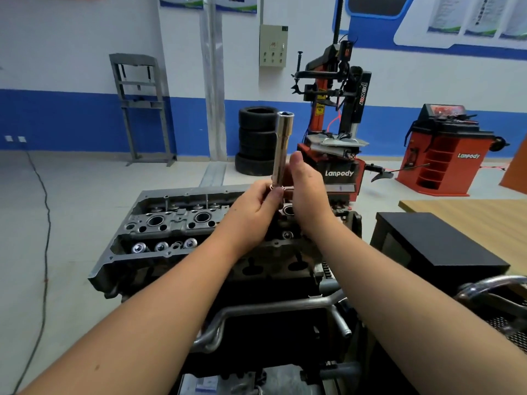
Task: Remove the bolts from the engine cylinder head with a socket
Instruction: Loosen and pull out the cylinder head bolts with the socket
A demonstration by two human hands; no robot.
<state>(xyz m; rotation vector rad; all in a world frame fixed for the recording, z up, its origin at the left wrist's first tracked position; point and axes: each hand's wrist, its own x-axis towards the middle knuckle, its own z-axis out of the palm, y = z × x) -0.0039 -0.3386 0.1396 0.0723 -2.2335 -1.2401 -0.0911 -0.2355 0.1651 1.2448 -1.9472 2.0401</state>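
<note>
A long chrome deep socket (281, 146) stands upright above the engine, open end up. My left hand (255, 212) grips its lower end, where a bit of chrome tool shows between my hands. My right hand (306, 192) holds the socket from the right, thumb pointing up along its side. Below my hands lies the grey engine cylinder head (171, 223) on a stand, with round plug wells and shiny valve spring caps in its near row. Its right part is hidden behind my hands and forearms.
A black box (436, 243) sits on a wooden table (470, 215) to the right. Behind the engine stand a red tyre changer (333, 124), stacked tyres (256, 141) and a red wheel balancer (445, 149). A cable (45, 223) runs along the floor at left.
</note>
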